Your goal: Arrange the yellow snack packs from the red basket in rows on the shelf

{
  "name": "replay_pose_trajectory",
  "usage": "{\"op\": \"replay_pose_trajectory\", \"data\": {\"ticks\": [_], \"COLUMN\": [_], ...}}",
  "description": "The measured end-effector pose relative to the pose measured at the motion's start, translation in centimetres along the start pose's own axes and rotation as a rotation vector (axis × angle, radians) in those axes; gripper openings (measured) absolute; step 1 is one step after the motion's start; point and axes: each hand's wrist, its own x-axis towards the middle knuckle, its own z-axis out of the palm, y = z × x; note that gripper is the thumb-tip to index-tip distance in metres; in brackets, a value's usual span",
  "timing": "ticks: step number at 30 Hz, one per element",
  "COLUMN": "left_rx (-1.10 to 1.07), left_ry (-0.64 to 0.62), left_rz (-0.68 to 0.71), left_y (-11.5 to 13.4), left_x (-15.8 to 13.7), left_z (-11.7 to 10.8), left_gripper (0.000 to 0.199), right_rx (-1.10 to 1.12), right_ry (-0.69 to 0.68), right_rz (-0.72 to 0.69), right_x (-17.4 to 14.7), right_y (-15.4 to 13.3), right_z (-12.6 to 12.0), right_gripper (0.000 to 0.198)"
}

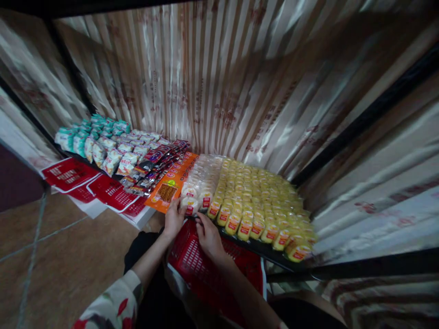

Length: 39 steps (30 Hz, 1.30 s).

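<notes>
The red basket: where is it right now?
In the head view, the red basket sits low at centre, under both hands, just below the shelf edge holding yellow snack packets.

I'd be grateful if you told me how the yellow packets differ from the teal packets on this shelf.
The yellow packets fill the right side in many tidy rows; the teal packets form a smaller cluster at far left. The left hand and right hand work beside the yellow ones, far from the teal. Both are small wrapped packets.

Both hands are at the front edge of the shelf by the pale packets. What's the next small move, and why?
Probably press the front pale packet back into its row. The left hand grips its edge, the right hand rests just beside it, and it sits at the shelf's front lip above the red basket.
</notes>
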Motion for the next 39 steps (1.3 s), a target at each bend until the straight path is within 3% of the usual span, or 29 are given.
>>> {"op": "replay_pose_trajectory", "data": {"ticks": [6,10,14,18,25,39], "left_rx": [0.004,0.064,0.102,0.105,0.103,0.063], "left_ry": [0.027,0.111,0.177,0.167,0.113,0.128], "left_rz": [0.052,0.039,0.137,0.244,0.277,0.277], "left_y": [-1.1,-1.1,-1.2,-1.7,-2.3,-1.8], "left_x": [1.7,1.8,1.5,1.2,1.8,2.1], "left_z": [0.5,1.3,1.9,2.2,2.7,3.4], "left_gripper": [0.035,0.041,0.047,0.043,0.039,0.034], "right_rx": [-0.028,-0.088,-0.1,-0.07,-0.163,-0.417], "right_ry": [0.045,0.127,0.162,0.201,0.172,0.017], "right_rz": [-0.035,-0.034,0.058,0.121,0.235,0.12], "right_x": [0.8,1.4,2.1,2.4,3.2,5.3], "right_y": [-0.1,0.4,1.3,2.2,2.0,0.0], "right_z": [1.5,1.8,2.2,3.0,4.5,1.5], "right_gripper": [0.042,0.042,0.047,0.051,0.054,0.049]}}
